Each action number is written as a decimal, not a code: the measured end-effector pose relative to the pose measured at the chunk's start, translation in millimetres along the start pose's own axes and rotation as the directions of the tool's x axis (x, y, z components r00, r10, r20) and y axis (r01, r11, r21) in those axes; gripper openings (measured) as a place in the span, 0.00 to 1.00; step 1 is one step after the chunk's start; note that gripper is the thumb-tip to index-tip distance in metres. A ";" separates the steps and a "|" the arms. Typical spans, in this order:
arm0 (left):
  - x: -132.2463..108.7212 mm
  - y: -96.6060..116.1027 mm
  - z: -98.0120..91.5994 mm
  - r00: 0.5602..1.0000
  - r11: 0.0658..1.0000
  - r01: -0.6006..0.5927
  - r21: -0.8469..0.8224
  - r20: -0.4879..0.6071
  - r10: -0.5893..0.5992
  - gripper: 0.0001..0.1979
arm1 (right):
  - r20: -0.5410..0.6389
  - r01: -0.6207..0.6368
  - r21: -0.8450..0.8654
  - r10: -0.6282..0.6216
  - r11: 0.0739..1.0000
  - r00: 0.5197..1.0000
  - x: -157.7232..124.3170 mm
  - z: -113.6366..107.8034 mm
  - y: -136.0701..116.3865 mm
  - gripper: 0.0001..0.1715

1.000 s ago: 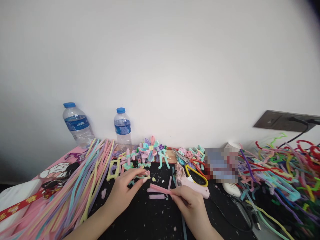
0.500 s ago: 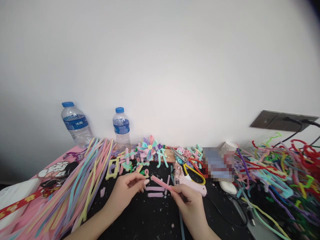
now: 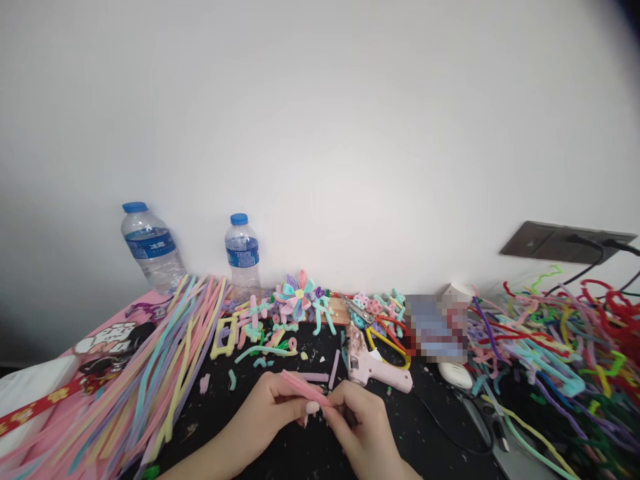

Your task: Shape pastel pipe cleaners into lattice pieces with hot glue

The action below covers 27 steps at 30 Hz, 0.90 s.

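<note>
A short pink pipe cleaner strip (image 3: pixel 300 385), apparently folded or made of more than one length, slants between my hands low over the black work surface. The fingers and thumb of my left hand (image 3: pixel 273 408) are closed around its middle. My right hand (image 3: pixel 363 417) pinches its lower right end between thumb and fingertips. Just behind my hands lie a lavender pipe cleaner piece (image 3: pixel 335 369) and another partly covered one. Beyond my right hand rests a pale pink glue gun (image 3: pixel 383 373).
Long pastel pipe cleaners (image 3: pixel 175 360) spread across the left. A tangle of coloured pipe cleaners (image 3: pixel 565 360) fills the right. Two water bottles (image 3: pixel 243 257) stand by the wall, near a pipe cleaner flower (image 3: pixel 299 295). Scissors (image 3: pixel 395 348) and a white mouse (image 3: pixel 455 375) lie right of centre.
My left hand has moved right and down and closed on the pink strip. The right hand has drawn slightly left and toward me, bringing the strip lower.
</note>
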<state>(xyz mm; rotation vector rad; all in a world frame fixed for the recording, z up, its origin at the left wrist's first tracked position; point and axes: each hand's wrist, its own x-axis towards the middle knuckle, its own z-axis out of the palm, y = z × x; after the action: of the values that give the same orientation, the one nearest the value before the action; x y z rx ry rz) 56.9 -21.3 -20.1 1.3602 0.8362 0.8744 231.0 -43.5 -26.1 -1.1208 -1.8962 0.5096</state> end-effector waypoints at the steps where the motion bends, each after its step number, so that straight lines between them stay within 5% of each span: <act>1: -0.2 0.1 0.4 1.000 1.000 0.000 -0.012 -0.006 0.000 0.06 | 0.009 0.000 0.003 0.000 1.000 1.000 0.2 0.0 -0.5 0.13; 16: 1.8 3.0 -2.4 0.998 0.995 0.034 -0.098 -0.049 -0.039 0.11 | 0.161 -0.058 0.043 0.050 0.997 0.986 -4.0 2.1 2.2 0.09; 22: 3.0 6.1 -9.1 0.998 0.990 0.048 -0.136 -0.041 -0.054 0.13 | 0.174 -0.101 0.046 0.092 0.994 0.981 -0.5 -2.4 4.2 0.15; 25: 4.0 8.3 -11.2 0.998 0.991 0.056 -0.125 -0.035 -0.061 0.13 | 0.163 -0.224 0.209 0.192 0.952 0.968 0.9 -3.2 7.8 0.24; 27: 4.2 8.8 -12.2 0.997 0.991 0.061 -0.116 -0.040 -0.066 0.13 | 0.222 -0.371 0.410 0.304 0.833 0.927 2.1 -3.9 10.4 0.27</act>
<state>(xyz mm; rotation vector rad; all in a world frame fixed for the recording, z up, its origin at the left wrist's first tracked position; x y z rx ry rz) 47.6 -11.9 -11.8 1.2114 0.8457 0.8919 239.0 -36.6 -30.2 -1.1285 -1.5807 1.1958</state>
